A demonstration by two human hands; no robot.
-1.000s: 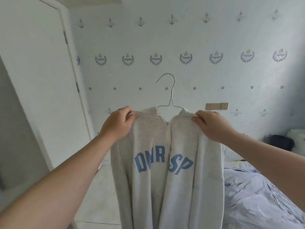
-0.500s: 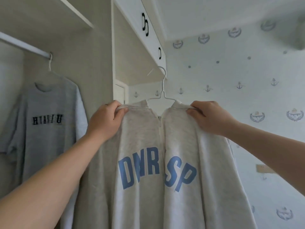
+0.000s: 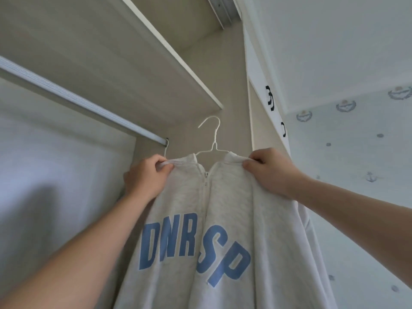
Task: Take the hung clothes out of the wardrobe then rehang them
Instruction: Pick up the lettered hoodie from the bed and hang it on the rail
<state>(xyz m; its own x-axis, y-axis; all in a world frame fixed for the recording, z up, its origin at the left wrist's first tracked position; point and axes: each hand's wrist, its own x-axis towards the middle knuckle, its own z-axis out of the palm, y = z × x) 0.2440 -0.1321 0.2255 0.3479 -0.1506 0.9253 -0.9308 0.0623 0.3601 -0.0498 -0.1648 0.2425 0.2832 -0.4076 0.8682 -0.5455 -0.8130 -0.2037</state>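
Grey sweatshirt [image 3: 225, 210] on wire hanger [image 3: 214, 145] is pinched at shoulders by left hand [image 3: 147, 178] & right hand [image 3: 270, 172], fingers curled into fabric. Hook [image 3: 217, 130] is seen clear of rail [image 3: 78, 100].

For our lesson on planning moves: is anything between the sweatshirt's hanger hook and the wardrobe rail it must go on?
Nothing visible stands between the sweatshirt's hanger and the rail. A second hanger's hook sits on the rail's end, above the left hand.

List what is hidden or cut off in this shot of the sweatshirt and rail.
Head view:
Arms of the hanger: inside the sweatshirt.
Sweatshirt hem: cut off by the bottom edge.
What hangs from the second hanger on the rail: behind the left hand.
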